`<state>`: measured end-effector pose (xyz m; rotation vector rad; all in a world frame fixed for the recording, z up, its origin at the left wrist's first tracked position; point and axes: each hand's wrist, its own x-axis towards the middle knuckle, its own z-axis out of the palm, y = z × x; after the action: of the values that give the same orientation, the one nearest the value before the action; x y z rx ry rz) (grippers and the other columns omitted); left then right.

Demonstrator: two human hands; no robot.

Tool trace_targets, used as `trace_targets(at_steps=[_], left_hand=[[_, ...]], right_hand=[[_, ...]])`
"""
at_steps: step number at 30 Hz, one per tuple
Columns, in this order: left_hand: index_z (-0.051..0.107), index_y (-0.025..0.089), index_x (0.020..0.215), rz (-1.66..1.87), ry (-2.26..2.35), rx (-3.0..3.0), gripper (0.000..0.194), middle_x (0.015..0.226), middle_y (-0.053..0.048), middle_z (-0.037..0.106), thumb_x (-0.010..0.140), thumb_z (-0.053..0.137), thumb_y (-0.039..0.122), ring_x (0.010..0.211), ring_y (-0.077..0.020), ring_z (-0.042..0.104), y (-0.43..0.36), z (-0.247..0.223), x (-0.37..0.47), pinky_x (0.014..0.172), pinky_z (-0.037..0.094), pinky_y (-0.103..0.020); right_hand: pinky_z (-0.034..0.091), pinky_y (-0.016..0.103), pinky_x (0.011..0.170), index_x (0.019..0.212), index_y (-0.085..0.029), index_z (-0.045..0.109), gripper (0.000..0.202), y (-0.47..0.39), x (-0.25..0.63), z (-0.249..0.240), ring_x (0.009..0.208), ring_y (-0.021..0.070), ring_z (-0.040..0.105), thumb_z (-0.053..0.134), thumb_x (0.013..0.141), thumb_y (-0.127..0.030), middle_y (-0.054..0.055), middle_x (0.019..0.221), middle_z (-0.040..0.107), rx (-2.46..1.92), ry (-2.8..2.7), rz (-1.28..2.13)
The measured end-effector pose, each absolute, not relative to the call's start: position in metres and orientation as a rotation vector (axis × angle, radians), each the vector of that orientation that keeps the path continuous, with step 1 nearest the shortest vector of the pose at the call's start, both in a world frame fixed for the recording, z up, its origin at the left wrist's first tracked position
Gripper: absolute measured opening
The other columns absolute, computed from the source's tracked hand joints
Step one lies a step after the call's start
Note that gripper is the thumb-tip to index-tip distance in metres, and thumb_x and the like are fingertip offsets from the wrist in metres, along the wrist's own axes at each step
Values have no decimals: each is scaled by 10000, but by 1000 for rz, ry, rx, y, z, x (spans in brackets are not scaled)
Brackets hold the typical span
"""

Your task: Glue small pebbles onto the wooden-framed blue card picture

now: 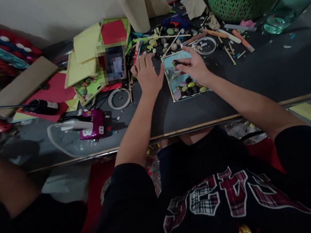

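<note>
A shallow stick-edged frame [168,84] with a light blue backing lies flat in front of me. Painted pebbles [189,86] in black, yellow, green and lilac fill its near part. Over the frame, my right hand [196,66] pinches a small dark pebble [175,63] between thumb and fingers. My left hand [148,73] is just left of the frame, palm down, its fingers apart and holding nothing. Beyond both hands, loose pebbles [164,40] and thin sticks are scattered on the dark table. The right hand hides part of the frame's right side.
Tape rolls [119,98] and a purple power strip [92,124] lie to the left, near a dark bottle [42,107]. A green basket [231,2] and a water bottle [288,0] stand at the back right. Another person's arm [0,176] reaches in from the left.
</note>
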<state>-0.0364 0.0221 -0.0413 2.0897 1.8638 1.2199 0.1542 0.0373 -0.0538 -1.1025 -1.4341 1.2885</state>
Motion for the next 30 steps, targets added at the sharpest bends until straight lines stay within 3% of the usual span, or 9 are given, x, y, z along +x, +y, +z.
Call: trace_targets(at_steps=[8, 13, 17, 24, 30], left_hand=[[704, 258, 1028, 1297, 1634, 2196, 395, 1005, -73, 749, 869, 595, 602, 1065, -291, 641, 28, -66, -21, 1052, 393, -504], [748, 259, 980, 1367, 1511, 2238, 450, 921, -50, 774, 875, 573, 661, 959, -235, 679, 29, -65, -22, 939, 483, -421], [768, 260, 929, 1452, 1417, 2227, 466, 887, -33, 783, 872, 570, 679, 883, -187, 691, 27, -61, -22, 870, 530, -352], [782, 249, 849, 1536, 1428, 2026, 342, 789, -15, 767, 863, 661, 569, 783, -154, 673, 26, -64, -20, 751, 536, -293], [744, 203, 804, 1498, 1449, 2001, 274, 773, -37, 739, 864, 691, 465, 777, -157, 647, 22, -59, -18, 777, 518, -304]], right_hand=[[546, 561, 1036, 1511, -287, 240, 940, 41, 155, -63, 1138, 279, 681, 780, 775, -511, 94, 1256, 701, -1014, -1488, 1254], [546, 492, 1048, 1533, -194, 234, 947, 40, 156, -61, 1132, 250, 683, 764, 800, -474, 118, 1242, 709, -979, -1449, 1270], [527, 514, 1080, 1573, -247, 156, 971, 36, 156, -56, 1189, 249, 662, 737, 827, -467, 91, 1283, 696, -991, -1467, 1287], [543, 508, 1066, 1598, -281, 101, 1007, 33, 155, -53, 1172, 242, 672, 729, 830, -448, 68, 1293, 691, -1036, -1478, 1290], [560, 519, 1031, 1593, -310, 102, 971, 37, 155, -59, 1153, 248, 680, 705, 848, -462, 69, 1296, 687, -992, -1527, 1268]])
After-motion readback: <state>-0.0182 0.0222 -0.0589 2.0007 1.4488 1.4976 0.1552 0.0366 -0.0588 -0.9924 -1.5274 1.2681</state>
